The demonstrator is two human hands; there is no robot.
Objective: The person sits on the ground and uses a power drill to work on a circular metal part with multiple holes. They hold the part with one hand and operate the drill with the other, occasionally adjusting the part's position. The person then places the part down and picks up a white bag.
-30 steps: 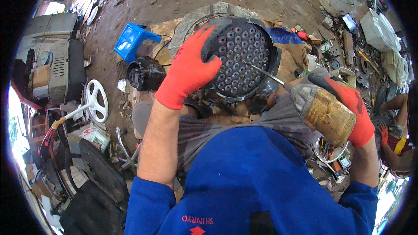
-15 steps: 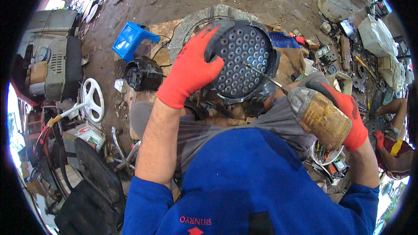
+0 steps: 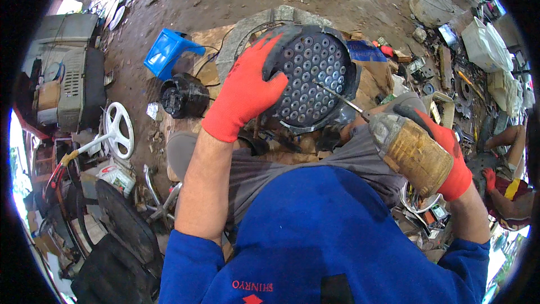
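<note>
A round black lamp head [image 3: 315, 59] studded with several rows of small lenses is tilted up in front of me. My left hand [image 3: 247, 87], in a red and black glove, grips its left rim, with the thumb over the edge of the face. A worn, yellowish power drill [image 3: 413, 149] is in my gloved right hand [image 3: 454, 157], its fingers closed round the handle, which is mostly hidden. From the drill a long thin bit [image 3: 344, 99] reaches left, its tip at the lens face near the middle. Whether the bit turns cannot be told.
A dark cylindrical housing [image 3: 184, 95] and a blue plastic stool [image 3: 169, 53] lie left of the lamp. Cardboard [image 3: 374, 81] is spread beneath it. Scrap and a white bin [image 3: 486, 45] crowd the right, where another person's gloved hand [image 3: 489, 179] shows. A black chair [image 3: 121, 242] stands lower left.
</note>
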